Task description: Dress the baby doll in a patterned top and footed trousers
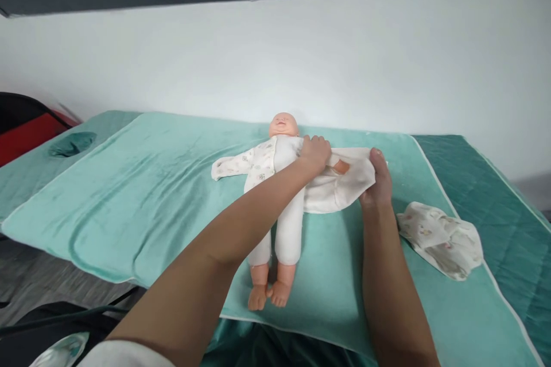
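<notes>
A baby doll (282, 126) lies on its back on a teal towel (142, 195), head toward the wall, bare feet toward me. It wears a white printed top (258, 163); one sleeve is spread out to the left. My left hand (315, 152) is closed on the cloth at the doll's chest and shoulder. My right hand (379, 180) grips the outer edge of the white garment flap (340, 189) spread to the doll's right. The doll's right hand (341, 167) pokes out of the cloth between my hands.
A crumpled printed white garment (441, 238) lies on the towel at the right. The towel covers a teal padded table (486, 183) against a white wall. A round hole (71, 143) sits at the table's left end, with a red and black chair (26, 126) beyond.
</notes>
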`<move>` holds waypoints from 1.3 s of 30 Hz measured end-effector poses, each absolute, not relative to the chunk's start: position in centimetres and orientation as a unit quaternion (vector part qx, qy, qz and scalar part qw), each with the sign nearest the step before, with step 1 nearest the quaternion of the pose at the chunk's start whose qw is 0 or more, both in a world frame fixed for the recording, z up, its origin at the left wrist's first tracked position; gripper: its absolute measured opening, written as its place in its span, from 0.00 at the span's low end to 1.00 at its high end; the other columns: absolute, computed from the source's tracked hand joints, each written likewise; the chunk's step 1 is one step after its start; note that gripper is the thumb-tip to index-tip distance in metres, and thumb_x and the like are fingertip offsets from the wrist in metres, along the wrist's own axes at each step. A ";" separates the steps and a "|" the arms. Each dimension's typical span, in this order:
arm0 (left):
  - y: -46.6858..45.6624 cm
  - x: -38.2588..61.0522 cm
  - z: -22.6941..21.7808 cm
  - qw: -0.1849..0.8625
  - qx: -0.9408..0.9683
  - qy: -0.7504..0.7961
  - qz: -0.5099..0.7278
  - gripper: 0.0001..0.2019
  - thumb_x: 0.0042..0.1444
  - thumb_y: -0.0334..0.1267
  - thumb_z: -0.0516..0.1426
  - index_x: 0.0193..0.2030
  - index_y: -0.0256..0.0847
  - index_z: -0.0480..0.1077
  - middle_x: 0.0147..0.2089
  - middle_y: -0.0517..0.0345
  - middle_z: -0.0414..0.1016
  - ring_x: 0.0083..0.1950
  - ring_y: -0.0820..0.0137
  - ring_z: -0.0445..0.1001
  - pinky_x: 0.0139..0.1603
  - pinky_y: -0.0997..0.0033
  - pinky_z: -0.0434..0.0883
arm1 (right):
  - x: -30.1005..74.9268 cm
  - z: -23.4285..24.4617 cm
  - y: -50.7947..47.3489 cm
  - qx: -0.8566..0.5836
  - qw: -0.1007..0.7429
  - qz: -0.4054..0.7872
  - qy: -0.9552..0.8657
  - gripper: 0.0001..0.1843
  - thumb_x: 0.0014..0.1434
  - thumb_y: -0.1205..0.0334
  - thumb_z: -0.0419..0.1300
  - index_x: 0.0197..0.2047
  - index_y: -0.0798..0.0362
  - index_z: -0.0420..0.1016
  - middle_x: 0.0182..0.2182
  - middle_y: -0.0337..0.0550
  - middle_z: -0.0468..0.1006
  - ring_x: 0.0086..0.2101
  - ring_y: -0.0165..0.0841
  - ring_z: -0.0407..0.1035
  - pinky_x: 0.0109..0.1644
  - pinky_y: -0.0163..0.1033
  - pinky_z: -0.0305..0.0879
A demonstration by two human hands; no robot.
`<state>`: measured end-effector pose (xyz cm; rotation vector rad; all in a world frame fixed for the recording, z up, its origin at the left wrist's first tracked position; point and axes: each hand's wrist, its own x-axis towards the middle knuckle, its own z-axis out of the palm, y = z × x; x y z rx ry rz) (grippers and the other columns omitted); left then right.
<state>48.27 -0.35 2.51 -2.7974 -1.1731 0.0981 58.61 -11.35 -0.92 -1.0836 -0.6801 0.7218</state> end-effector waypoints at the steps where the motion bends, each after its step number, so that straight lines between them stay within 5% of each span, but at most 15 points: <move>1: -0.1 47.9 2.6 0.030 -0.923 -0.384 0.004 0.23 0.56 0.28 0.56 0.61 0.35 0.66 0.61 0.38 0.70 0.60 0.53 0.69 0.57 0.55 0.63 | 58.0 -0.8 -11.4 -0.510 0.714 0.340 -0.339 0.19 0.57 0.38 0.57 0.36 0.45 0.62 0.30 0.40 0.71 0.33 0.39 0.70 0.35 0.44 0.68; 4: 0.5 46.2 3.4 -0.091 -0.950 -0.283 -0.095 0.21 0.56 0.31 0.56 0.58 0.41 0.66 0.61 0.45 0.69 0.58 0.57 0.69 0.51 0.61 0.67 | 55.9 -0.6 -11.7 -0.509 0.650 0.384 -0.414 0.22 0.57 0.37 0.56 0.44 0.45 0.65 0.33 0.42 0.75 0.33 0.40 0.71 0.34 0.43 0.67; 8: 1.2 43.1 4.7 -0.217 -0.951 -0.163 -0.147 0.10 0.56 0.30 0.50 0.42 0.42 0.69 0.43 0.56 0.76 0.43 0.67 0.71 0.41 0.68 0.65 | 54.0 -0.3 -12.1 -0.442 0.605 0.480 -0.456 0.24 0.52 0.44 0.68 0.46 0.44 0.68 0.32 0.37 0.74 0.26 0.32 0.66 0.30 0.36 0.64; 17: 3.1 38.3 3.8 -0.102 -0.891 -0.324 -0.302 0.12 0.53 0.23 0.49 0.35 0.43 0.68 0.42 0.52 0.72 0.50 0.60 0.68 0.47 0.63 0.65 | 53.4 -0.4 -12.0 -0.382 0.564 0.539 -0.495 0.19 0.56 0.48 0.68 0.49 0.44 0.77 0.41 0.42 0.78 0.38 0.35 0.73 0.44 0.42 0.72; 23: 3.8 36.3 2.4 -0.195 -0.822 -0.414 -0.338 0.10 0.54 0.23 0.49 0.31 0.42 0.67 0.42 0.52 0.73 0.50 0.62 0.70 0.52 0.62 0.67 | 53.1 -1.0 -11.5 -0.455 0.581 0.446 -0.506 0.12 0.58 0.51 0.67 0.43 0.46 0.80 0.44 0.43 0.81 0.46 0.36 0.74 0.52 0.42 0.71; 30: -0.1 33.9 1.1 -0.343 -0.723 -0.401 -0.445 0.06 0.64 0.37 0.52 0.45 0.43 0.67 0.48 0.55 0.76 0.52 0.69 0.73 0.57 0.66 0.69 | 54.1 -0.4 -12.4 -0.436 0.488 0.531 -0.538 0.15 0.58 0.50 0.67 0.45 0.49 0.79 0.40 0.45 0.82 0.36 0.36 0.76 0.42 0.43 0.73; 35: -6.5 29.1 -3.0 -0.298 -0.689 -0.437 -0.495 0.09 0.67 0.39 0.49 0.48 0.44 0.68 0.57 0.51 0.72 0.62 0.67 0.70 0.63 0.64 0.68 | 54.9 -0.7 -12.1 -0.485 0.436 0.493 -0.576 0.17 0.60 0.46 0.65 0.39 0.52 0.77 0.29 0.41 0.77 0.30 0.32 0.71 0.37 0.39 0.69; 39: -10.4 25.6 -5.7 -0.334 -0.657 -0.517 -0.435 0.10 0.66 0.39 0.49 0.48 0.44 0.69 0.49 0.54 0.77 0.51 0.66 0.75 0.57 0.61 0.72 | 54.1 -2.2 -11.7 -0.567 0.438 0.418 -0.559 0.19 0.60 0.43 0.62 0.31 0.51 0.70 0.25 0.36 0.71 0.28 0.31 0.67 0.36 0.38 0.65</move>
